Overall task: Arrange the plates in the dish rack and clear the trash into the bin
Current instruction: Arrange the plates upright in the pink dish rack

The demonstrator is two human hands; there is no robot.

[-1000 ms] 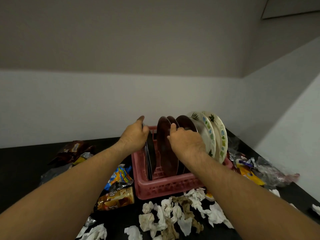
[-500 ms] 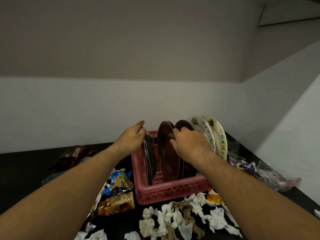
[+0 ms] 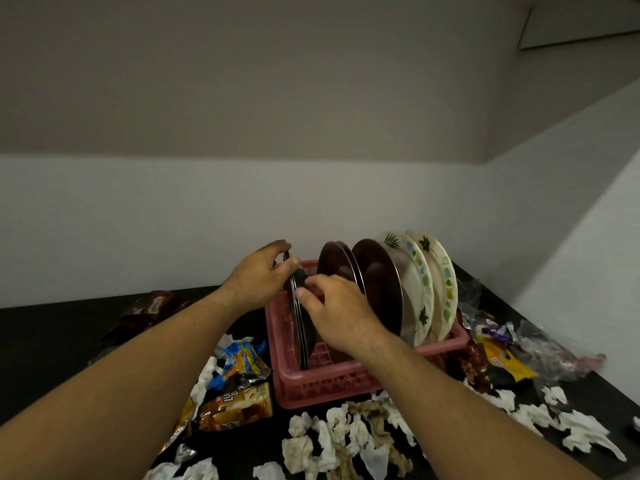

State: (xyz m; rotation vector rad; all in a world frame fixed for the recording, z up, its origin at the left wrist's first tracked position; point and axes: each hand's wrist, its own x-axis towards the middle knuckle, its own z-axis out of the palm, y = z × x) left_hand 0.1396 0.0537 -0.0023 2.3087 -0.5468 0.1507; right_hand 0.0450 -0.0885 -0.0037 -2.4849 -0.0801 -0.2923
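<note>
A pink dish rack [image 3: 332, 379] stands on the black counter with several plates upright in it. At its left end stands a dark plate [image 3: 302, 334]. My left hand [image 3: 258, 277] pinches that plate's top rim. My right hand [image 3: 334, 306] has its thumb and fingers on the same plate's right face. Further right stand brown plates [image 3: 377, 275] and two cream patterned plates [image 3: 420, 289]. Crumpled tissues [image 3: 346, 441] and snack wrappers [image 3: 239, 403] lie around the rack.
More wrappers and a clear plastic bag [image 3: 540, 348] lie right of the rack, and a brown packet [image 3: 152, 306] sits at the back left. White walls close the counter at the back and right. No bin is in view.
My right hand has left the brown plates and moved left onto the dark plate that my left hand keeps holding. The view has tilted up slightly.
</note>
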